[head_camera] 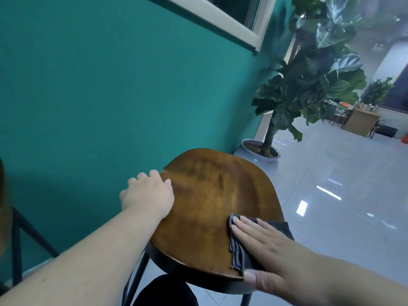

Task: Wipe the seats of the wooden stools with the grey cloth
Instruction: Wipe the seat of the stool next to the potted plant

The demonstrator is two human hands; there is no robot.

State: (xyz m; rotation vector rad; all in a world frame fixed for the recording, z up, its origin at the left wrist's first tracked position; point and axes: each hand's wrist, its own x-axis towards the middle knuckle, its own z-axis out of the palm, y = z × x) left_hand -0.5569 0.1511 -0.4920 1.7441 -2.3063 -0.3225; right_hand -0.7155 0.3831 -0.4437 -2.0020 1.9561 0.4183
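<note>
A wooden stool seat (209, 206), brown and glossy, fills the middle of the head view on black metal legs. My left hand (148, 193) grips its left rim, fingers curled over the edge and thumb lying on top. My right hand (265, 250) lies flat, fingers straight, pressing the folded grey cloth (240, 252) onto the seat's near right part. The cloth's far corner (284, 228) hangs past the seat's right edge. Most of the cloth is hidden under my palm.
A teal wall (88, 96) runs close along the left. A potted leafy plant (267, 149) stands on the shiny tiled floor (331, 184) beyond the stool. Another black stool frame (17, 239) shows at the left edge. Desks stand far right.
</note>
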